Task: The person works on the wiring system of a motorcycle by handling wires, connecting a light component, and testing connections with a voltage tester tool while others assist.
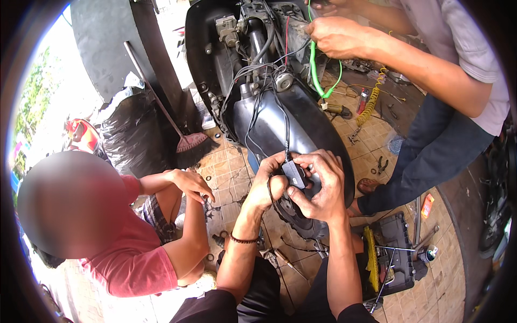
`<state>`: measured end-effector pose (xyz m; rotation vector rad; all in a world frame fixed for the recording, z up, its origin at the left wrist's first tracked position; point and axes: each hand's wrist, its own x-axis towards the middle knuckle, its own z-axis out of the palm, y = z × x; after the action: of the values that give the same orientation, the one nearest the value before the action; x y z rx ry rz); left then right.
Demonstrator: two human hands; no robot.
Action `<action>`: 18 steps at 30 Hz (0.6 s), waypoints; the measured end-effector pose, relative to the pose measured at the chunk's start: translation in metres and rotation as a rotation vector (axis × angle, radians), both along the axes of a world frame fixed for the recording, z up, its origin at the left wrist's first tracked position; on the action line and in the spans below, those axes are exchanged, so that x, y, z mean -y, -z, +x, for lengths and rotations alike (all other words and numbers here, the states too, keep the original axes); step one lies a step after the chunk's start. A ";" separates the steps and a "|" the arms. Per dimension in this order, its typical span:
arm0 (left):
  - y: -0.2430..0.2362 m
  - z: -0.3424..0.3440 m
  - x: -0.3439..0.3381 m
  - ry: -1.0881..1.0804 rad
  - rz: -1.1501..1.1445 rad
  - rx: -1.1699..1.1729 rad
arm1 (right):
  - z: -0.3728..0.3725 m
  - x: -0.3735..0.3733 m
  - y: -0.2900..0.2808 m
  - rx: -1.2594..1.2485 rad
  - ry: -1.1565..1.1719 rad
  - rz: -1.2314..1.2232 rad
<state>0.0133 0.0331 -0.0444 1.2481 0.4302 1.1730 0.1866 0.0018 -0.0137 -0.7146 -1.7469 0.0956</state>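
A small black rectangular electrical module (pixel 294 174) with wires on it is held between both hands, above the rear of a partly stripped motorcycle. My left hand (pixel 268 182) is closed on its left side, with a dark cable looped past the fingers. My right hand (pixel 325 185) pinches the opposite side with thumb and fingers. From the module's top, a black cable (pixel 286 129) runs up over the dark fender (pixel 293 116) into the bundle of wires (pixel 266 69) on the frame. A round metal part (pixel 283 81) sits beside that bundle.
At upper right, a co-worker's hands (pixel 336 37) hold green tubing (pixel 314 70). Another person in red (pixel 129 247) squats at left. An open tool case (pixel 396 247), pliers (pixel 382 165), a screwdriver (pixel 288 261) and a yellow coiled hose (pixel 371 102) lie on the tiles. A broom (pixel 194 141) leans near black bags (pixel 129 129).
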 end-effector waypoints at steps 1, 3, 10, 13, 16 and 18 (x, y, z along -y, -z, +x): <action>0.000 0.000 0.001 -0.002 0.000 0.001 | 0.000 0.000 0.000 0.008 0.006 0.006; -0.001 0.000 0.001 0.003 -0.032 0.023 | -0.002 0.001 -0.001 -0.001 -0.003 0.005; -0.007 0.000 0.004 -0.009 -0.025 -0.012 | -0.002 0.001 -0.001 0.009 0.007 0.021; -0.007 -0.001 0.004 -0.031 -0.011 -0.023 | -0.001 0.000 0.000 0.022 0.016 0.023; -0.002 -0.004 0.001 0.009 0.003 -0.028 | -0.001 -0.001 0.001 0.023 0.015 0.014; -0.002 -0.004 0.000 0.006 0.023 -0.030 | -0.002 0.000 0.001 0.022 0.015 0.010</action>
<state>0.0092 0.0326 -0.0421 1.2874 0.4360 1.1577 0.1849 0.0020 -0.0146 -0.7240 -1.7612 0.0692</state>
